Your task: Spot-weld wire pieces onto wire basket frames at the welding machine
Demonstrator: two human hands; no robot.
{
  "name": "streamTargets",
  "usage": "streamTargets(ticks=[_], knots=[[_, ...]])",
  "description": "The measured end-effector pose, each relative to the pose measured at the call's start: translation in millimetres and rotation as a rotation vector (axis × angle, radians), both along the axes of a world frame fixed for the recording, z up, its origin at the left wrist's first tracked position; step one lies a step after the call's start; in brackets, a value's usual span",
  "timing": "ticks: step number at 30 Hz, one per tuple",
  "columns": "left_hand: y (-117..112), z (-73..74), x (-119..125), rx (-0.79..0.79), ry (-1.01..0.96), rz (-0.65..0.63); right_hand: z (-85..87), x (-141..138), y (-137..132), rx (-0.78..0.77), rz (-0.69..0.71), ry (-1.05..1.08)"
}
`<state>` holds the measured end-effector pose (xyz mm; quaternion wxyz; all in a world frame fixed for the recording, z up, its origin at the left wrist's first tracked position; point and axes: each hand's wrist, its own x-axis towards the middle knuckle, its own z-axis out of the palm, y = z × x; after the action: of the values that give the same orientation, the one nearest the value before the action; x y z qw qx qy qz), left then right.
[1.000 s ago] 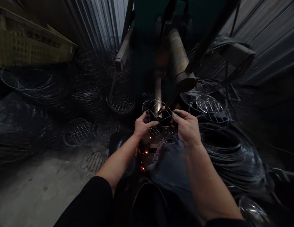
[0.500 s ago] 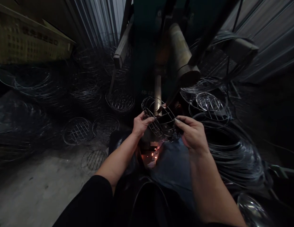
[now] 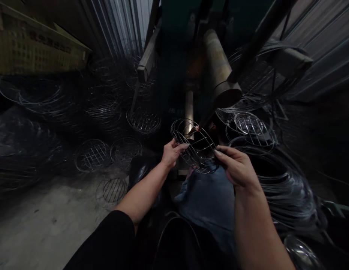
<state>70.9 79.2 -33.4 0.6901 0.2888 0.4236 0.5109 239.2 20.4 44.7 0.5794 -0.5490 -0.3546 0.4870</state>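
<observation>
A round wire rack (image 3: 205,140) with crossing bars is held tilted between my two hands. My left hand (image 3: 173,153) pinches its left rim between thumb and fingers. On the right rim, my right hand (image 3: 233,161) grips with thumb and fingertips. The rack surrounds the lower end of a metal rod electrode (image 3: 189,112) of the machine (image 3: 174,75). A small red glow shows at the dark pointed arm beside the rod. Whether the rack touches the electrode I cannot tell.
Wire racks (image 3: 92,155) lie on the floor at the left, with stacks behind them. Coiled wire (image 3: 289,187) lies at the right. A thick metal cylinder (image 3: 219,60) projects above my hands. A yellow crate (image 3: 39,48) stands at upper left. Blue cloth (image 3: 208,198) lies below the rack.
The sparks and orange light below the rack are gone, leaving a small red glow. Both hands and the rack appear slightly farther right, and the rack's tilt has changed.
</observation>
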Motion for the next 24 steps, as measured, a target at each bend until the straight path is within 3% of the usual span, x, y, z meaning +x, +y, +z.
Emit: streamTargets(ticks=[5, 10, 17, 24], knots=[[6, -0.8, -3, -0.068, 0.014, 0.022, 5.4, -16, 7, 0.083, -0.054, 0.016], [6, 3.2, -4, -0.120, 0.049, 0.040, 11.8, -28, 23, 0.073, -0.062, 0.001], [4, 5.5, -4, -0.119, 0.028, 0.006, -0.8, -9, 5, 0.016, 0.048, 0.017], [15, 9.3, -10, -0.034, 0.006, -0.025, -17.7, -9, -5, 0.044, -0.061, 0.156]])
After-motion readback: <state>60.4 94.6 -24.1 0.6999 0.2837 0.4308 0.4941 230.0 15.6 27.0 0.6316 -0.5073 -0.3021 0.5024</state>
